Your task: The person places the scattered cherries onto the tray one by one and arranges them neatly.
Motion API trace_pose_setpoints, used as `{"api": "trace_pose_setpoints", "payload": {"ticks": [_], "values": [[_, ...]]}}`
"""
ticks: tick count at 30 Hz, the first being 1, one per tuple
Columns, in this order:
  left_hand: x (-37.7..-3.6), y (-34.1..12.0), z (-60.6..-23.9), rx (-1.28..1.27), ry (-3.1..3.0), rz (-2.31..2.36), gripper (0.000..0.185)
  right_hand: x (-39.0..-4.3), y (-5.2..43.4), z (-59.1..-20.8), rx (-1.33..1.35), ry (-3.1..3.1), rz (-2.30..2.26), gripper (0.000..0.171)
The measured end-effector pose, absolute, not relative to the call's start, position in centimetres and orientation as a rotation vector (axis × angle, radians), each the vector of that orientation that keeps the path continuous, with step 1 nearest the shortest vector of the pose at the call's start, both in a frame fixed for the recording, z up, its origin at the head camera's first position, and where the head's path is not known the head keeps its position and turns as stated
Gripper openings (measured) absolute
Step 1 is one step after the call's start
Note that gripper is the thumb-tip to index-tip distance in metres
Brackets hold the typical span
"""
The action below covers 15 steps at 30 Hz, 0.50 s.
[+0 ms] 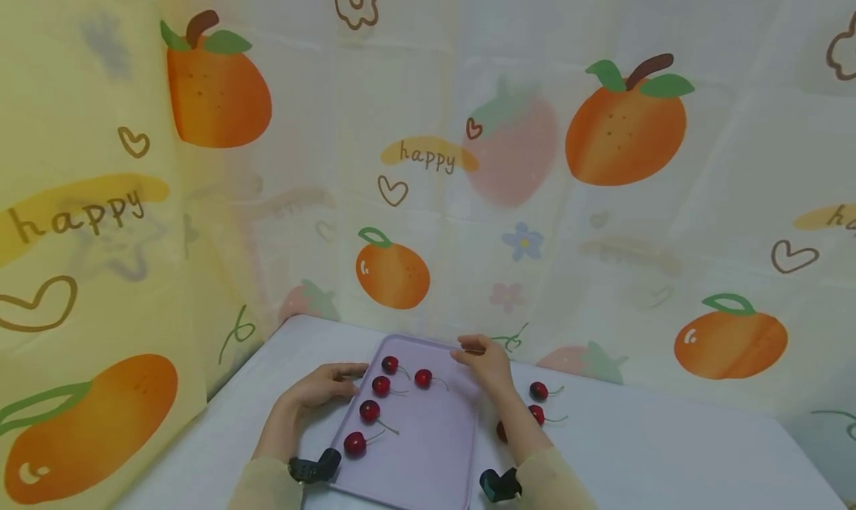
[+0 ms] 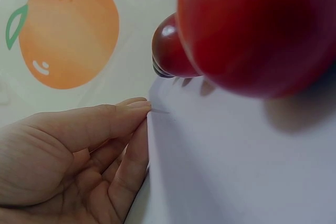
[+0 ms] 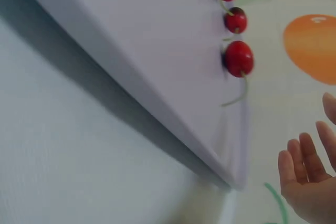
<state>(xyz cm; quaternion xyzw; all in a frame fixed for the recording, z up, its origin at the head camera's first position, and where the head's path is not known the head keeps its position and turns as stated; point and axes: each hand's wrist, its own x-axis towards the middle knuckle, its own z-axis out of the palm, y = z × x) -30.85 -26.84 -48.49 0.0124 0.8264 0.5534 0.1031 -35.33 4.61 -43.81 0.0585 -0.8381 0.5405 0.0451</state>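
Observation:
A pale purple tray (image 1: 428,443) lies on the white table, with several red cherries (image 1: 369,412) in its left and far part, green stems attached. My left hand (image 1: 321,383) is at the tray's left edge. In the left wrist view, its thumb (image 2: 126,113) and fingers pinch the rim beside two cherries that loom large. My right hand (image 1: 488,361) hovers by the tray's far right corner, fingers loosely bent and holding nothing. In the right wrist view that hand (image 3: 312,187) is apart from the tray's edge (image 3: 142,72).
Right of the tray, more cherries lie on the table, such as one dark cherry (image 1: 538,391); another is partly hidden by the right forearm. A fruit-print curtain (image 1: 455,257) hangs behind the table and along its left side. Both wrists wear black devices (image 1: 500,485).

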Motion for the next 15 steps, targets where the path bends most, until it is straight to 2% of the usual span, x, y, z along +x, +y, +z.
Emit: {"api": "trace_pose_setpoints", "payload": {"ticks": [15], "values": [[-30.9,-26.8,-48.7,-0.018,2.438,1.636,0.050,-33.2,11.2,-40.9,0.268,-2.572,1.681,0.042]]}}
